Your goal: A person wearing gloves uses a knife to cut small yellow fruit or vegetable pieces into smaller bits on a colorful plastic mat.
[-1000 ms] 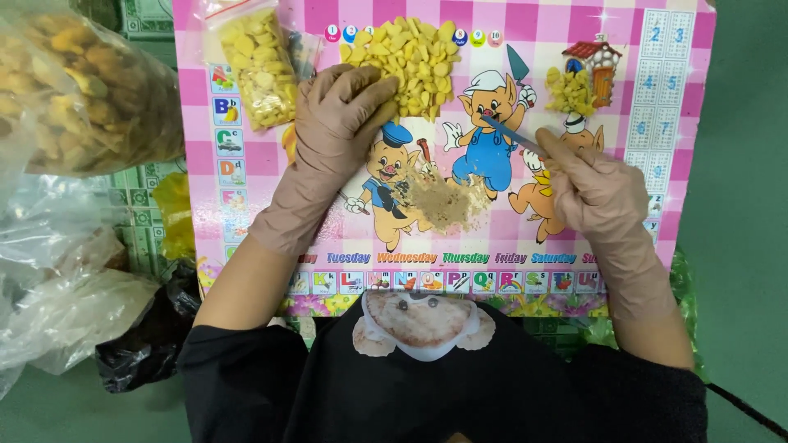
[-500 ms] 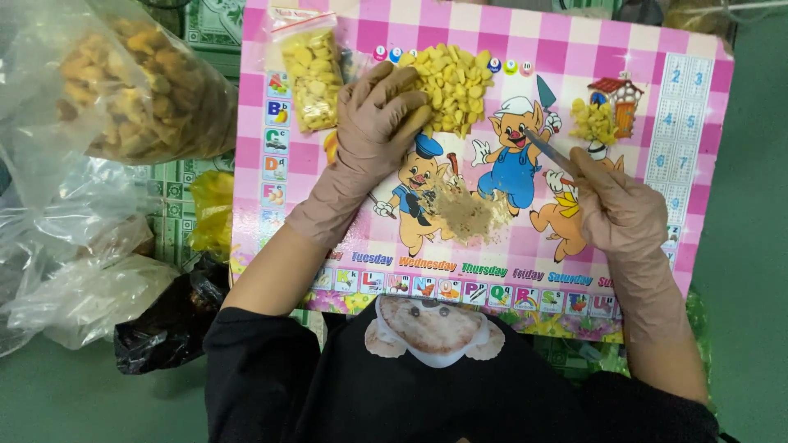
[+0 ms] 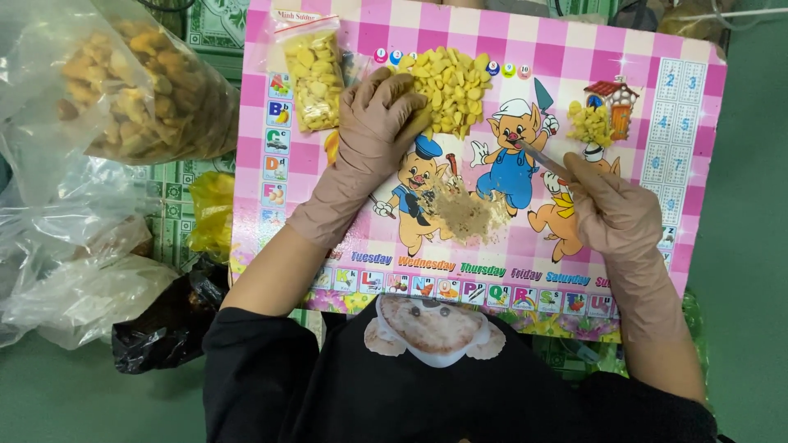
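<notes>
My left hand (image 3: 373,131), in a tan glove, rests palm down on the edge of a pile of pale yellow nuts (image 3: 447,82) at the top middle of a pink checked cartoon board (image 3: 689,164). My right hand (image 3: 611,213), also gloved, grips a thin metal blade (image 3: 538,157) that points up and left over the board. A small heap of brown crumbs and husks (image 3: 468,215) lies between the two hands. A smaller pile of yellow nuts (image 3: 589,123) sits above the right hand.
A small clear bag of yellow nuts (image 3: 316,78) lies at the board's top left. A big plastic bag of brown unpeeled nuts (image 3: 139,90) stands at the far left, above crumpled clear bags (image 3: 74,279) and a black bag (image 3: 160,328). Green floor lies to the right.
The view has shifted, so the board sits further right in the frame. My left hand stays on the nut pile and my right hand keeps the blade, with little movement of either.
</notes>
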